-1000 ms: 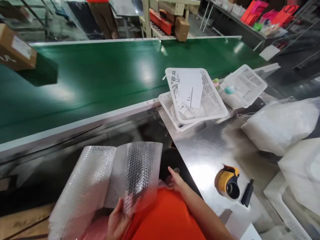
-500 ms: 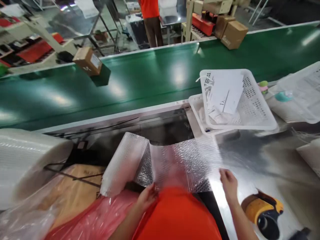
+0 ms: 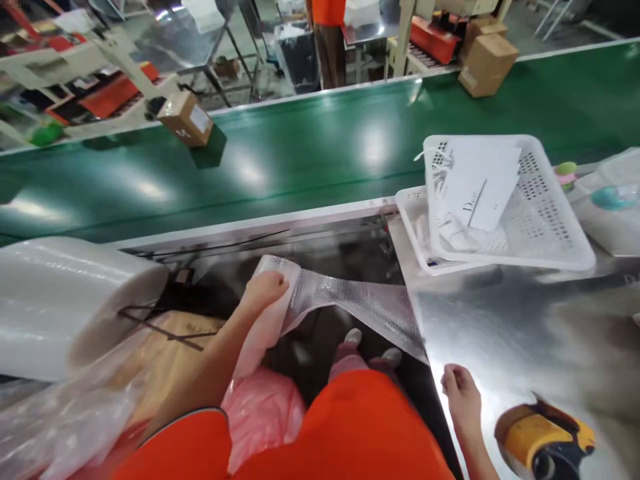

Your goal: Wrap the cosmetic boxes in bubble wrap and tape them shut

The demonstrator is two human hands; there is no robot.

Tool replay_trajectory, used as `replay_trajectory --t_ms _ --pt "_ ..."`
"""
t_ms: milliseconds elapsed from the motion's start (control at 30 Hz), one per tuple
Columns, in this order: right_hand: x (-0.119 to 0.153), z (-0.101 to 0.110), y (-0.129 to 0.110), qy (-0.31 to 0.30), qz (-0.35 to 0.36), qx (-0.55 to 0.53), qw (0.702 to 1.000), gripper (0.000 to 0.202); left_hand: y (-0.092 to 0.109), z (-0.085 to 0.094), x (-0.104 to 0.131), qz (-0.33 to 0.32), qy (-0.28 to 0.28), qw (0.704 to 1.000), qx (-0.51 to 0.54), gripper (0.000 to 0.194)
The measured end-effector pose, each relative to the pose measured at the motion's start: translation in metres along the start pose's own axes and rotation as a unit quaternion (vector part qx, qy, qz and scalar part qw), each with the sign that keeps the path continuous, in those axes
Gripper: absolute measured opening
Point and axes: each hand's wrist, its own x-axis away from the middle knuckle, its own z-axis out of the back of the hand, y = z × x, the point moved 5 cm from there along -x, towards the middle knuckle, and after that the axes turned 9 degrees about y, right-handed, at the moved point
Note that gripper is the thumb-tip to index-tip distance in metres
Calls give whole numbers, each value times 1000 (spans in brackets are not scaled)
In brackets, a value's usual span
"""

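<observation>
My left hand (image 3: pixel 267 289) is closed on the upper part of a small bubble wrap roll (image 3: pixel 257 343) standing at a slant left of my body. From that roll a loose strip of bubble wrap (image 3: pixel 367 303) sags across the gap to the edge of the steel table (image 3: pixel 450 313). My right hand (image 3: pixel 461 395), fingers curled together, is over the table's near left edge, apart from the strip's corner. Whether anything small is in those fingers is hidden. A yellow and black tape dispenser (image 3: pixel 543 437) lies to the right of this hand.
White baskets (image 3: pixel 565 227) with papers stand at the table's back. Beyond runs a green conveyor belt (image 3: pixel 320 147) carrying a carton (image 3: pixel 186 119) and another carton (image 3: pixel 487 65). A large wrap roll (image 3: pixel 75 300) is at left, pink plastic (image 3: pixel 267 407) near my lap. A person (image 3: pixel 329 47) stands beyond the belt.
My left hand has moved up and left onto the bubble wrap roll. The strip, spread flat over my lap before, now hangs farther away and twisted. My right hand stays curled by the table edge.
</observation>
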Motion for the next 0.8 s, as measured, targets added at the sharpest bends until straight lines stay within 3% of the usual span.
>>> replay_trajectory --t_ms 67,133,200,300,433,600,800 --pt "-11 -28 -5 -29 13 -14 999 50 2 11 -21 -18 101 994 -26 40" --pt "-21 -58 -12 -29 41 1 999 55 5 10 -39 -64 161 984 -46 55" --pt "-30 -89 -21 -17 94 36 995 59 1 -7 -53 -112 127 984 -55 57" --pt "-35 -136 -32 -39 166 79 982 59 -19 -35 -57 -154 60 985 -47 41" --pt "-42 -189 -27 -129 156 142 969 50 -43 -50 -40 -225 28 973 -34 33" --pt "-58 -215 9 -191 38 265 944 36 -62 -45 -29 -197 23 979 -53 38" --pt "-49 -232 26 -231 9 261 937 14 -67 -53 -32 -141 10 987 -80 48"
